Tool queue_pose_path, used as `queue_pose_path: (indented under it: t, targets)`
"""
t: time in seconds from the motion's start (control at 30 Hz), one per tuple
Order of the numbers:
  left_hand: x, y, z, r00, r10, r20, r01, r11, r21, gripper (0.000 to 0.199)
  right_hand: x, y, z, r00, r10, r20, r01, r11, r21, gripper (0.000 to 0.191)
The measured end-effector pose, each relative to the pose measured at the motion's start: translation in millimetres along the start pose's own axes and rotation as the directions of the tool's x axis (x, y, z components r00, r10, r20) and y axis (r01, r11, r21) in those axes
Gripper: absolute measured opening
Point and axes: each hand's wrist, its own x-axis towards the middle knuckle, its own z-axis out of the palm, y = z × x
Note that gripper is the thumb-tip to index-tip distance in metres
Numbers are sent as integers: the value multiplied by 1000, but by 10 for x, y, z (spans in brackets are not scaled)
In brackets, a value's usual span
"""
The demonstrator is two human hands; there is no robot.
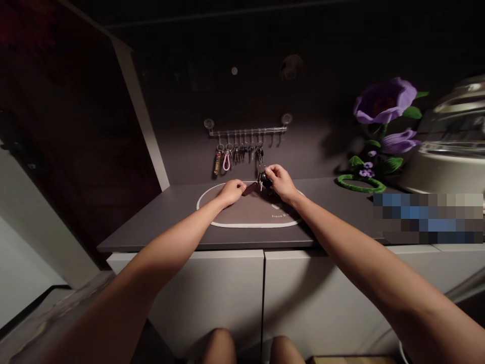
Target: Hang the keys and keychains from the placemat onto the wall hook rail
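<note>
My left hand (233, 192) is closed, its fingertips pinching a small dark brown piece (250, 189) just above the oval mat (250, 212). Close by on the right, my right hand (279, 181) is closed on a bunch of dark keys (262, 179), which hangs at its fingertips over the mat's back part. Above both hands a clear hook rail (248, 132) is fixed to the dark wall. Several sets of keys hang from it, among them a pink loop (226, 162) and a brown tag (217, 164).
A purple flower decoration (384, 106) with a green ring base stands on the dark counter (151, 217) at the right. Beyond it is a large pale appliance (447, 167). White cabinet doors (220, 288) are below the counter edge. A dark door (83, 126) is at the left.
</note>
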Motion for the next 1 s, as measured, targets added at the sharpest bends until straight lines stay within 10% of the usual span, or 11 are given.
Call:
queue_pose_path:
  t: [0.23,1.0]
  targets:
    - [-47,199,-28,958,259,-124,-276,950,-147,23,-29,13,50,994,-27,102,28,1000,-12,32]
    - [-37,199,133,991,72,-117,-129,785,-607,20,-107,-133,111,983,102,151,-126,980,153,33]
